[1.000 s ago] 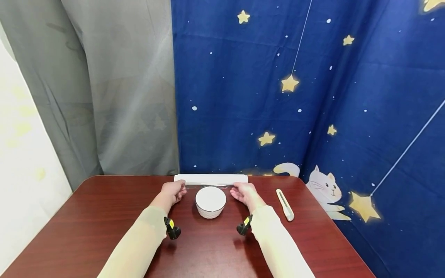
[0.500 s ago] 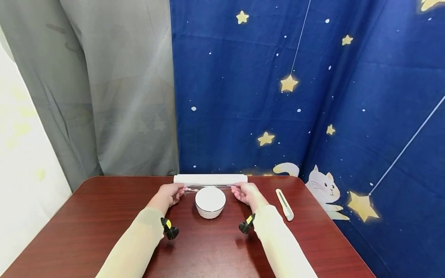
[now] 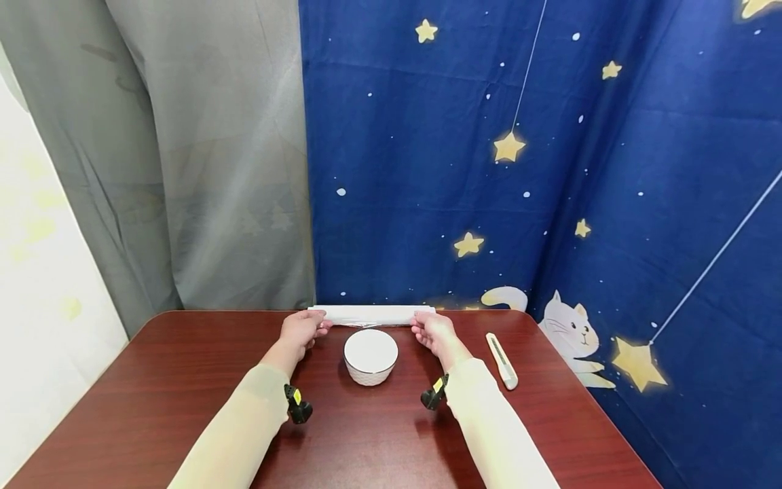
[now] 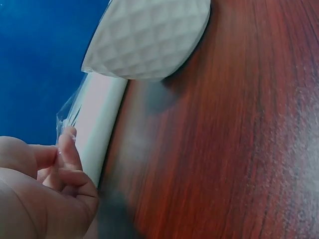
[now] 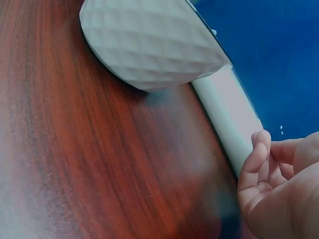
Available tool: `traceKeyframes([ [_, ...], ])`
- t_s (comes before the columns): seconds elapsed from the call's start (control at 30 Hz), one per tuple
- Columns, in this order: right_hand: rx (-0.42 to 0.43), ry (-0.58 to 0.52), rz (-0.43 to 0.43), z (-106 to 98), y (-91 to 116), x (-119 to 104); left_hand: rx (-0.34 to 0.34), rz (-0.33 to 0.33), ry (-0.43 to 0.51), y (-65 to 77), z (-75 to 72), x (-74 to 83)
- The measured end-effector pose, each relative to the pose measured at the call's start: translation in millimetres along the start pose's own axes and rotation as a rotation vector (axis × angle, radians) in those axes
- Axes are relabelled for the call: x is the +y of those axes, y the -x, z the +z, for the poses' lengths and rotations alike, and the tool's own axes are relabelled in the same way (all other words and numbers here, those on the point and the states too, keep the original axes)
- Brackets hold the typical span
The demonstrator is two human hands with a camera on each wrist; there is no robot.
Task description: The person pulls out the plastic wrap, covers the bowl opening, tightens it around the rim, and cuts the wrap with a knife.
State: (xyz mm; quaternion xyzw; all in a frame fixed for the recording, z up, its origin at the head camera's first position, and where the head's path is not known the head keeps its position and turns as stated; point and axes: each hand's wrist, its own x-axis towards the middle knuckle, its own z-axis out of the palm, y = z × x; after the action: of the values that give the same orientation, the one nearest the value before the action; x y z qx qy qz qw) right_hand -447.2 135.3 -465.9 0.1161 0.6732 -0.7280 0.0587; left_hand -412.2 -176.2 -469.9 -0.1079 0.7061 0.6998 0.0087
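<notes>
At the table's far edge lies a white roll of cling film [image 3: 369,315]. My left hand [image 3: 303,331] pinches one corner of the loose film, and the clear wrinkled film [image 4: 67,117] shows between thumb and fingers in the left wrist view. The other side of the film is pinched by my right hand [image 3: 432,331], near the roll's right end; in the right wrist view only a thin edge of it shows. Between the hands, nearer to me, stands a white bowl [image 3: 370,363] with a quilted outer wall and dark rim line.
A white utility knife [image 3: 502,362] lies on the reddish-brown table [image 3: 360,448], right of my right hand. Grey and blue curtains [image 3: 415,170] hang behind the far edge. A small black camera [image 3: 298,405] is strapped to each wrist.
Both hands have moved up slightly, lifting the film's free edge, which now shows against the roll. The bowl, roll and utility knife stay in place.
</notes>
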Motion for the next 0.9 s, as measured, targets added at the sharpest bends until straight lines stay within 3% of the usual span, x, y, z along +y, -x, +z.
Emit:
traceKeyframes([
  [0.27, 0.011, 0.041, -0.065, 4.6, 1.7, -8.3, 0.02, 0.072, 0.009, -1.8, -1.2, 3.8],
  [0.47, 0.032, 0.034, -0.089, 5.4, 2.6, -14.0, 0.013, 0.067, 0.009, 1.7, -1.9, 13.5],
  [0.9, -0.021, -0.012, -0.125, 5.4, 5.5, -28.8, 0.001, 0.08, 0.086, 2.7, -8.4, 33.7],
])
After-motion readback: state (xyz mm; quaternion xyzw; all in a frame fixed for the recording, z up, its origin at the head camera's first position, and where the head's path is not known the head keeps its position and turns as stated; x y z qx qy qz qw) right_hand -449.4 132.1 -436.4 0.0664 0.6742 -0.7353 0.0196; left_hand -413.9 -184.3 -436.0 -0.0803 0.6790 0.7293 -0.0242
